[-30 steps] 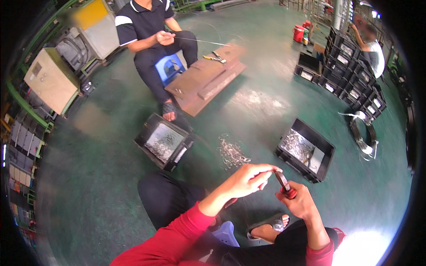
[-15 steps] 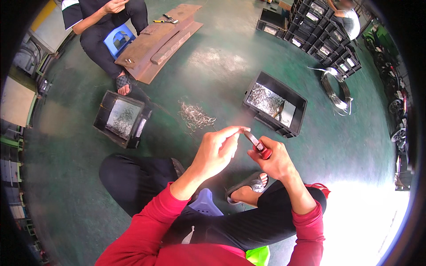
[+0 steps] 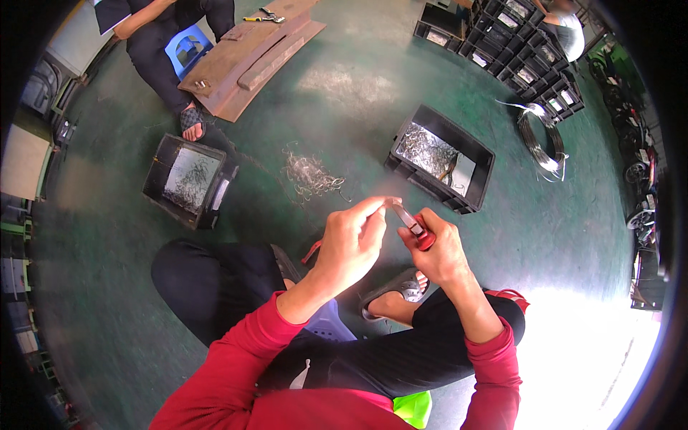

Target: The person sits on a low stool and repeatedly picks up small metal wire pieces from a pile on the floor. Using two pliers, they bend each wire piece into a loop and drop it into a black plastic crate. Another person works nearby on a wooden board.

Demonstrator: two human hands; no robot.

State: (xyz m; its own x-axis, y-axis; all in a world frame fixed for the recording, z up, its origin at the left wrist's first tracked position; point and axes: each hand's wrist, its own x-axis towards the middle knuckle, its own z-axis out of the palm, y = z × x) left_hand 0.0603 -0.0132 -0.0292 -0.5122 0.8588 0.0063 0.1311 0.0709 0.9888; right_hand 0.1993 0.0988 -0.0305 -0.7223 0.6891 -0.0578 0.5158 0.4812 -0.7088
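My right hand is closed around a pair of pliers with red grips, its metal jaws slanting up and to the left. At the jaw tips, my left hand pinches with thumb and forefinger; whatever lies between them is too small to name. A loose heap of bent wire pieces lies on the green floor just beyond my left hand. Beyond my right hand stands a black crate holding many small wire pieces and a dark tool I cannot make out.
Another black crate of wire pieces is at the left. Far left, a person sits by a brown board bearing an adjustable wrench. A coil of wire lies near stacked black crates at the far right. A grey sandal is below my hands.
The view has shifted slightly, so the crates and board sit a little differently in it. My hands keep the same hold, with the pliers still at my left fingertips.
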